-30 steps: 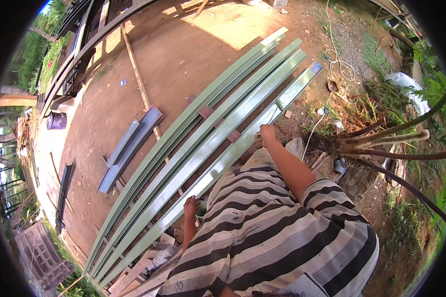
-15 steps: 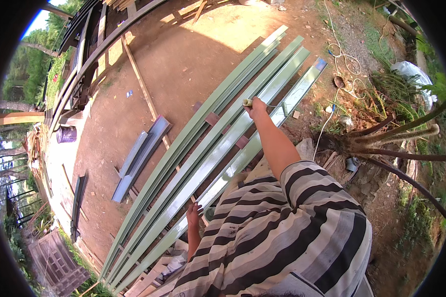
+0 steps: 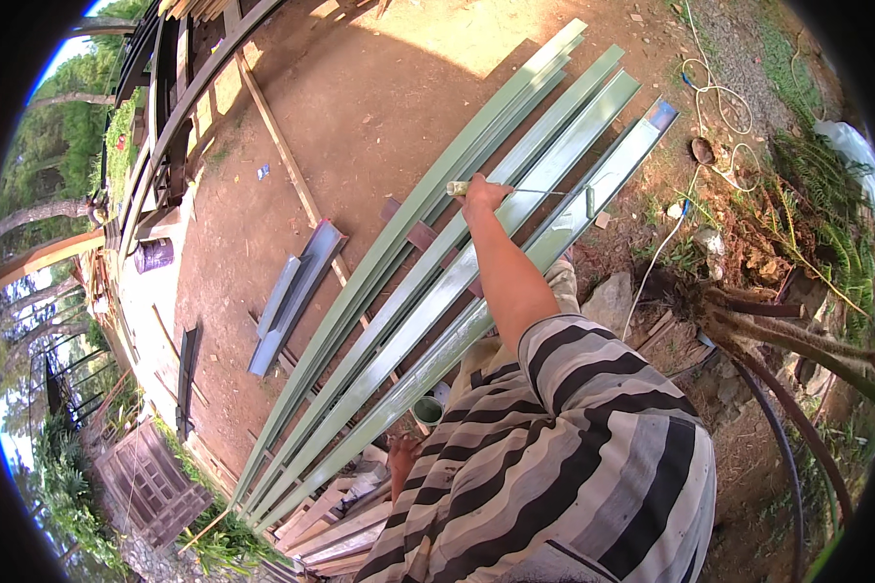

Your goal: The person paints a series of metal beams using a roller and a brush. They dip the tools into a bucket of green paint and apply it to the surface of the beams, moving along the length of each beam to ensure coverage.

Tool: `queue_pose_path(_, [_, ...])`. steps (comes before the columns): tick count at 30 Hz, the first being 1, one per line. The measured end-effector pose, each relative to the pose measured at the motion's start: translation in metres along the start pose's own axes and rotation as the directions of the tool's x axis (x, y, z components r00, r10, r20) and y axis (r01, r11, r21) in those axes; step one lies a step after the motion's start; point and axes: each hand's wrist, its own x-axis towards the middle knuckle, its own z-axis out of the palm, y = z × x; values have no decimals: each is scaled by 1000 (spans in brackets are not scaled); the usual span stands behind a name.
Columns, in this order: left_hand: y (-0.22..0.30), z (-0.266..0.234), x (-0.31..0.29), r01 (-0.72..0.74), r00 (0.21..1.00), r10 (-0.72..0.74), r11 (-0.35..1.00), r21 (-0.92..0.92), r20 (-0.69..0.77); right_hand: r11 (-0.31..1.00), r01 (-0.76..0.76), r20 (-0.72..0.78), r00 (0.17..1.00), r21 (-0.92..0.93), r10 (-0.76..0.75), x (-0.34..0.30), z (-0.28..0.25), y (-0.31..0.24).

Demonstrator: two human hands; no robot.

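Several long green-painted metal channels lie side by side on wooden supports, running from lower left to upper right. My right hand is stretched far out over them, shut on the pale handle of a paint roller. The roller's head rests on the rightmost channel. My left hand hangs low by my striped shirt, near the channels' close end, just below a small round can. Its fingers are too small and shaded to read.
Grey metal channels and a long wooden slat lie on the bare dirt to the left. A white cord, a rock and a palm plant are on the right. Loose planks are stacked near my feet.
My right arm has reached farther out along the channels, carrying the roller toward their far end. My left hand has stayed low beside me.
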Motion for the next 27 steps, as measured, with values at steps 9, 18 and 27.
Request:
queue_pose_path(9, [112, 225, -83, -267, 962, 201, 837, 478, 185, 994, 72, 18, 997, -80, -71, 83, 6, -78])
queue_pose_path(18, [118, 258, -80, -270, 959, 201, 858, 436, 198, 947, 287, 140, 953, -143, -267, 195, -44, -196])
queue_pose_path(27, [126, 264, -85, -221, 975, 192, 845, 488, 110, 940, 299, 162, 948, -164, -274, 233, -33, -277])
